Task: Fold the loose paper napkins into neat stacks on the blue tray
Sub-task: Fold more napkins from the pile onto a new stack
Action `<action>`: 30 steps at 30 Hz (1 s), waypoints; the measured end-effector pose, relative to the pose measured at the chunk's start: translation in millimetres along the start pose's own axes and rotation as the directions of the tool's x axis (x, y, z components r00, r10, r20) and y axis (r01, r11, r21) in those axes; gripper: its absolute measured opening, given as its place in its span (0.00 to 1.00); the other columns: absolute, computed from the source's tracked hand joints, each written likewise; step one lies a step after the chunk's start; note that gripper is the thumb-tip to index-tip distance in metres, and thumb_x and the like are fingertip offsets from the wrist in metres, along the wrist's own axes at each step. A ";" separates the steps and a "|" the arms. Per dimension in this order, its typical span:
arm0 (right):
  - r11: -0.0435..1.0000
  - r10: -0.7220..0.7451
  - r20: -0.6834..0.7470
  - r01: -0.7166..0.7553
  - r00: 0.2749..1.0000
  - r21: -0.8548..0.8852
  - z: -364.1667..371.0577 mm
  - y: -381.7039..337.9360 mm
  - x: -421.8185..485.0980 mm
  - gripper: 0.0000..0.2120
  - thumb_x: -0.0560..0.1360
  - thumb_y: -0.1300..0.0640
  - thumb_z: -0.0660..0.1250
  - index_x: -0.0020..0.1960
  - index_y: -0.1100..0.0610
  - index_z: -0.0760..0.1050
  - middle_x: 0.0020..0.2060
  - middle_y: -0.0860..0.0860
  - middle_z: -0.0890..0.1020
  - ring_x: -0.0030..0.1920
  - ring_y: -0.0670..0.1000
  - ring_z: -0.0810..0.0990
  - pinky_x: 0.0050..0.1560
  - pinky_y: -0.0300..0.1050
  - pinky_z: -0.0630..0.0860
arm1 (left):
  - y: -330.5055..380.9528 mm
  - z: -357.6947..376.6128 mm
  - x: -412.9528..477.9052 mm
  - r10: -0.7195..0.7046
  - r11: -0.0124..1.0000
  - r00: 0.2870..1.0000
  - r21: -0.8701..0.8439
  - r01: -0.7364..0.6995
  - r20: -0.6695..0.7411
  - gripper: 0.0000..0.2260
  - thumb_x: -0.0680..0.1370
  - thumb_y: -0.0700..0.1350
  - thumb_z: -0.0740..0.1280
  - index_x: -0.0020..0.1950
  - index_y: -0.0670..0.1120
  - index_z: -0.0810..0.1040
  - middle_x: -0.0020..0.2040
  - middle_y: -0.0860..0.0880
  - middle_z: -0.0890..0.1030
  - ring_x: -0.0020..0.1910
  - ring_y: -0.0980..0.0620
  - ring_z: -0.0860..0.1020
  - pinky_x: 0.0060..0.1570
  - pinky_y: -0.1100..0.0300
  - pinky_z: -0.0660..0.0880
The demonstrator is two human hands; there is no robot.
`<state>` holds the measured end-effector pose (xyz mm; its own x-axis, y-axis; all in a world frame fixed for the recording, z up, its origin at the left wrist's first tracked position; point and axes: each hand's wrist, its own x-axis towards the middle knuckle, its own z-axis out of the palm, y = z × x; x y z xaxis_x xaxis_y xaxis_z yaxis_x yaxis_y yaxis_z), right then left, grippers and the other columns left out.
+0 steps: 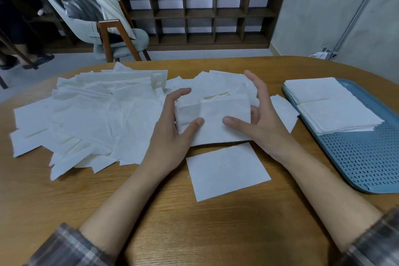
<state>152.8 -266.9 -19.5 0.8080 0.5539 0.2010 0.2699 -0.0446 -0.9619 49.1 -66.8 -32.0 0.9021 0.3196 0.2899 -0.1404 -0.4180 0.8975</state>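
Observation:
A small bundle of folded white napkins (213, 112) is lifted slightly above the table centre. My left hand (172, 127) holds its left end, thumb on top and fingers curled behind. My right hand (259, 119) holds its right end, thumb on top, with the fingers spread upward behind it. A big heap of loose napkins (92, 119) spreads over the left of the table. A single flat napkin (226, 170) lies just below the bundle. The blue perforated tray (367, 157) sits at the right and carries two neat stacks of folded napkins (332, 103).
The wooden table (194, 222) has a rounded far edge. More loose napkins (285, 112) lie between my right hand and the tray. Behind the table stand a chair (116, 36) with cushions and a dark shelf unit (205, 13).

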 end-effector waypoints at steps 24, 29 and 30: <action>0.981 -0.092 -0.149 0.064 0.984 -0.185 -19.1 9.8 5.1 0.20 0.76 0.63 0.77 0.65 0.48 0.83 0.60 0.32 0.83 0.65 0.30 0.75 0.63 0.23 0.69 | -6.0 1.7 -2.9 0.059 0.949 0.973 0.290 -0.124 0.224 0.14 0.74 0.54 0.79 0.55 0.57 0.78 0.51 0.59 0.79 0.53 0.56 0.78 0.49 0.65 0.73; 0.971 -0.086 -0.159 0.047 0.984 -0.234 -15.4 10.8 5.1 0.19 0.77 0.63 0.76 0.65 0.47 0.83 0.60 0.32 0.83 0.66 0.29 0.75 0.63 0.21 0.66 | -5.8 3.2 -5.2 -0.001 0.923 0.911 0.351 -0.158 0.412 0.10 0.75 0.57 0.78 0.53 0.56 0.86 0.46 0.58 0.80 0.49 0.58 0.79 0.48 0.64 0.73; 0.973 -0.082 -0.149 0.047 0.985 -0.228 -15.3 11.1 5.1 0.19 0.77 0.63 0.76 0.65 0.48 0.83 0.60 0.32 0.83 0.66 0.29 0.75 0.63 0.21 0.66 | -4.5 2.9 -5.0 -0.001 0.936 0.911 0.320 -0.144 0.413 0.07 0.76 0.54 0.78 0.51 0.55 0.87 0.46 0.57 0.81 0.48 0.58 0.79 0.47 0.65 0.73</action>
<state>167.9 -277.3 -26.3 0.8522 0.4252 0.3049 0.4195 -0.2071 -0.8838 46.4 -68.9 -38.5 0.9902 -0.0597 0.1261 -0.1309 -0.7100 0.6920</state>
